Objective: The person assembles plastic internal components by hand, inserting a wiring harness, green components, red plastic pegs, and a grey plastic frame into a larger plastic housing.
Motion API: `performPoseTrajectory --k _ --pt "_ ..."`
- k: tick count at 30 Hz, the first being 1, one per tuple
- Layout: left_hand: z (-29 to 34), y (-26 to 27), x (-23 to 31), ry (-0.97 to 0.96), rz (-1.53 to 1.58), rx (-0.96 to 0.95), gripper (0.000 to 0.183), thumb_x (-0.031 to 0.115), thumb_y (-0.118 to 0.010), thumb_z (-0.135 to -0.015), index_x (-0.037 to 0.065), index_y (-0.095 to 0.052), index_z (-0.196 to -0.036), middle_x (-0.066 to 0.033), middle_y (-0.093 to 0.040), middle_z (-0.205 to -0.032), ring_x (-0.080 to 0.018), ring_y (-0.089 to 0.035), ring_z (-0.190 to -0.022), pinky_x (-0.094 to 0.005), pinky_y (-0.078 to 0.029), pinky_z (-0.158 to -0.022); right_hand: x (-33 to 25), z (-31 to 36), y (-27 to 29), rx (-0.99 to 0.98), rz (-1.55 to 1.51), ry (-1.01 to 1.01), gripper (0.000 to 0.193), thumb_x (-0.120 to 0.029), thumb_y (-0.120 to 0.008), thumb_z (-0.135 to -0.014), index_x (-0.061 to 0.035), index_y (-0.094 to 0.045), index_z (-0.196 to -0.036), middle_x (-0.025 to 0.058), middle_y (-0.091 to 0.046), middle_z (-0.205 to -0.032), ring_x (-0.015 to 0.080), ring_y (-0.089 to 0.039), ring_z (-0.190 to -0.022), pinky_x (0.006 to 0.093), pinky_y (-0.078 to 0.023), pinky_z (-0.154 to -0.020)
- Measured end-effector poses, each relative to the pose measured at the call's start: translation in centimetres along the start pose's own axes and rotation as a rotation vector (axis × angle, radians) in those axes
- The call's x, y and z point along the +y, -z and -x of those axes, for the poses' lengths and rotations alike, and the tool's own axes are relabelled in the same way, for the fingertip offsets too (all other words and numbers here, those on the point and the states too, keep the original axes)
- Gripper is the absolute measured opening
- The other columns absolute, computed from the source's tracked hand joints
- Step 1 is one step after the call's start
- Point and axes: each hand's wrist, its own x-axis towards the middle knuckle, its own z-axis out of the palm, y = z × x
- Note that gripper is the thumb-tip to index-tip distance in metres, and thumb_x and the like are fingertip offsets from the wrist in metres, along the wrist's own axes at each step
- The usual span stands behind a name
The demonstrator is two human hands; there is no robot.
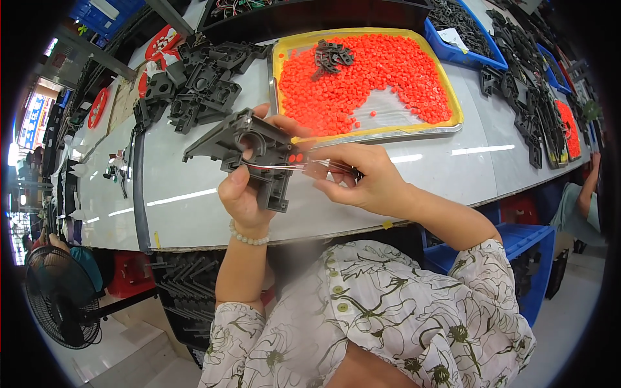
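My left hand [240, 193] grips a dark grey plastic housing [266, 137] above the near part of the table. The housing has a round opening in its middle, and two small red round pieces [295, 158] show at its right side. Thin pale wires [275, 167] run across its lower part toward my right hand [365, 176]. The fingers of that hand are closed on the wires right beside the housing; the ends inside the hand are partly hidden and blurred.
Behind my hands lies a yellow-rimmed tray [458, 107] of small red pieces, with several dark parts on top. A pile of dark grey housings [206, 81] lies left of it. Blue bins [475, 59] hold dark parts at the back right. A black fan [61, 297] stands at the left.
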Motion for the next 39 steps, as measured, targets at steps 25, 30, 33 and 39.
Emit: performPoseTrajectory --k 25,30,33,39 --pt "1.0 -0.6 -0.7 0.000 -0.173 0.079 0.057 0.006 -0.051 -0.079 -0.003 -0.029 -0.130 -0.0152 -0.050 -0.115 -0.0216 -0.053 -0.106 -0.0353 -0.044 -0.092 -0.6 -0.4 1.3 0.137 0.170 0.219 0.027 0.001 -0.067 -0.067 -0.0032 -0.062 -0.093 0.0063 -0.060 -0.077 0.0186 -0.059 -0.068 0.0293 -0.048 -0.060" --pt "1.3 -0.8 -0.6 0.027 -0.187 0.093 0.056 0.009 -0.054 -0.081 -0.002 -0.031 -0.130 -0.0139 -0.052 -0.115 -0.0195 -0.053 -0.105 -0.0348 -0.043 -0.093 -1.0 -1.3 1.1 0.116 0.369 0.312 0.018 -0.003 -0.064 -0.069 -0.0036 -0.060 -0.087 0.0069 -0.055 -0.072 0.0230 -0.057 -0.066 0.0325 -0.046 -0.058" --pt "1.4 -0.6 -0.8 0.010 -0.224 0.088 0.057 0.011 -0.057 -0.081 -0.002 -0.032 -0.130 -0.0130 -0.053 -0.115 -0.0179 -0.052 -0.105 -0.0339 -0.042 -0.093 -1.5 -1.5 0.6 0.118 0.523 0.349 0.014 -0.005 -0.063 -0.069 -0.0017 -0.057 -0.081 0.0080 -0.051 -0.070 0.0257 -0.054 -0.066 0.0358 -0.045 -0.058" --pt "1.3 -0.5 -1.0 -0.015 -0.268 0.065 0.058 0.015 -0.059 -0.082 -0.001 -0.032 -0.131 -0.0124 -0.052 -0.116 -0.0167 -0.052 -0.105 -0.0321 -0.041 -0.093 -1.9 -1.5 0.2 0.052 0.565 0.329 0.014 -0.006 -0.062 -0.068 0.0009 -0.053 -0.076 0.0116 -0.049 -0.075 0.0277 -0.054 -0.070 0.0374 -0.045 -0.061"
